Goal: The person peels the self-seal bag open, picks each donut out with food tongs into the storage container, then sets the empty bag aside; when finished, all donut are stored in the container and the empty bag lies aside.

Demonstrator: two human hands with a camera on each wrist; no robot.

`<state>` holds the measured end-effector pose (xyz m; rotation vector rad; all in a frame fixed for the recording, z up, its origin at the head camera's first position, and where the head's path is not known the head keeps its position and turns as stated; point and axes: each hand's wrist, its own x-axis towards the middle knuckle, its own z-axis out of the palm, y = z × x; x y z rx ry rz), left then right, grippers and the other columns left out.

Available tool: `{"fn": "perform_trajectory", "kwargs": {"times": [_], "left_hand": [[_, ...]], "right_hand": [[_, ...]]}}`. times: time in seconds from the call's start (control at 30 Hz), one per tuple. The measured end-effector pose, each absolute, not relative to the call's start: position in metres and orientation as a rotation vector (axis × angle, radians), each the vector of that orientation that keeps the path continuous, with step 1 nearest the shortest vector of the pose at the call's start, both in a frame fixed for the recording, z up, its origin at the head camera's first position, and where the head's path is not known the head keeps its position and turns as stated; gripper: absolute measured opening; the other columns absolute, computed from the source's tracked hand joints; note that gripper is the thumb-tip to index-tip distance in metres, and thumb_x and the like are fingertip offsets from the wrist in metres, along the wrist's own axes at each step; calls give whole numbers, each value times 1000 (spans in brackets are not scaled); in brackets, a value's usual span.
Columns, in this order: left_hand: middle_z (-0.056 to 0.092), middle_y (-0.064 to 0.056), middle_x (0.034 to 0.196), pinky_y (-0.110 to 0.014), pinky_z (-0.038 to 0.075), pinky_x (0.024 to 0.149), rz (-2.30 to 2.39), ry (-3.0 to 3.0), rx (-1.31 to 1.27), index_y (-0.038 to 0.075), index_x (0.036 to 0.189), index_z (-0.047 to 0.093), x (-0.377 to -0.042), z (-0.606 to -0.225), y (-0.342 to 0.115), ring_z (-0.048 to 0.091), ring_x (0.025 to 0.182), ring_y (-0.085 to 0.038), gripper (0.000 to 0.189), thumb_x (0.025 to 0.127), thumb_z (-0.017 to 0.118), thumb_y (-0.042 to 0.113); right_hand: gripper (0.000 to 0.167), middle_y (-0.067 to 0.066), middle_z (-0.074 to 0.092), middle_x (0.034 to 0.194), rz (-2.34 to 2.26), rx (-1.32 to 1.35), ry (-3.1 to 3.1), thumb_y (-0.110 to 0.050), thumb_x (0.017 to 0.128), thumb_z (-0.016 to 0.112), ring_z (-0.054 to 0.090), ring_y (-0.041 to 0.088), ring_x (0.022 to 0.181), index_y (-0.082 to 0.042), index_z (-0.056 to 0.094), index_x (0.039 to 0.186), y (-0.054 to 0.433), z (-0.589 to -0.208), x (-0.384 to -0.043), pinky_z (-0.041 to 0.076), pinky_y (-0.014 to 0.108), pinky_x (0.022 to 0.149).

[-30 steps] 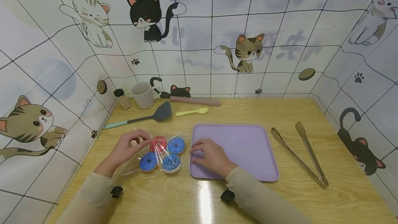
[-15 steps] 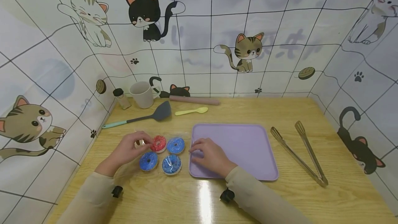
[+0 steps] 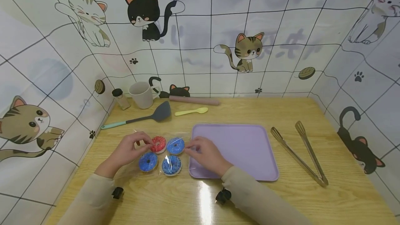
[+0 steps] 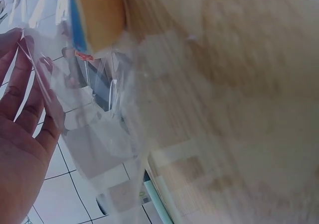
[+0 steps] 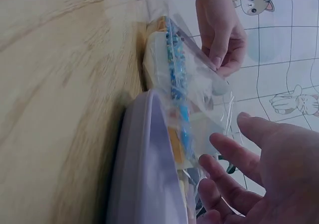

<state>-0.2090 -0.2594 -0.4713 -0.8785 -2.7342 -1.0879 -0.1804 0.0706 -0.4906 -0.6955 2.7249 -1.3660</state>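
One red-iced toy donut [image 3: 159,145] and three blue-iced donuts [image 3: 148,161] lie inside a clear plastic bag [image 5: 199,79] on the table, left of a flat lilac tray [image 3: 237,152]. My left hand [image 3: 126,150] pinches the bag's film between thumb and fingertips beside the red donut, and the left wrist view shows the film [image 4: 94,139] hanging from those fingers. At the bag's right side, my right hand [image 3: 206,153] hovers over the tray's left edge. Its fingers [image 5: 229,154] are spread apart in the right wrist view, close to the film, with nothing between them.
Behind the bag lie a spatula [image 3: 160,111], a yellow spoon [image 3: 191,111] and a brownish-pink rod [image 3: 193,100]. A mug [image 3: 141,94] and a black-capped shaker jar [image 3: 121,99] stand at the back left. Metal tongs [image 3: 301,155] lie right of the tray. Cat-printed sheeting encloses the table.
My right hand has shifted left from over the tray to the bag's right edge. The left hand keeps its pinch, and the film has flattened over the donuts.
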Motion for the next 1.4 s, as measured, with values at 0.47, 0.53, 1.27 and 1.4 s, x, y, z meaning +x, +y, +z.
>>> {"fn": "perform_trajectory", "kwargs": {"times": [0.47,0.53,1.27,1.4], "left_hand": [[71,13,94,-35,47,68,-1070,-2703,-877,21,98,77,-212,-471,-259,59,85,-6,7,94,78,15],[72,12,94,-36,48,67,-1066,-2690,-887,21,97,77,-212,-470,-259,59,85,-6,9,93,78,13],[73,13,97,-32,49,69,-1039,-2685,-917,19,100,78,-209,-467,-263,61,87,-5,10,92,79,11],[72,14,97,-29,48,70,-1031,-2692,-913,20,99,78,-210,-467,-262,60,88,-4,10,93,78,13]], "right_hand": [[4,-9,72,103,-1619,-627,2643,-24,94,78,61,12,86,-20,80,92,62,-475,-171,50,28,77],[4,-9,72,106,-1635,-625,2628,-25,94,78,61,13,87,-22,80,93,64,-471,-169,51,29,77],[20,-6,73,111,-1353,-485,3092,-13,89,83,63,18,88,-20,78,107,216,-471,-139,49,32,71],[22,-2,74,108,-1269,-390,3248,-10,87,84,63,20,86,-17,78,107,257,-476,-131,50,33,71]]}}
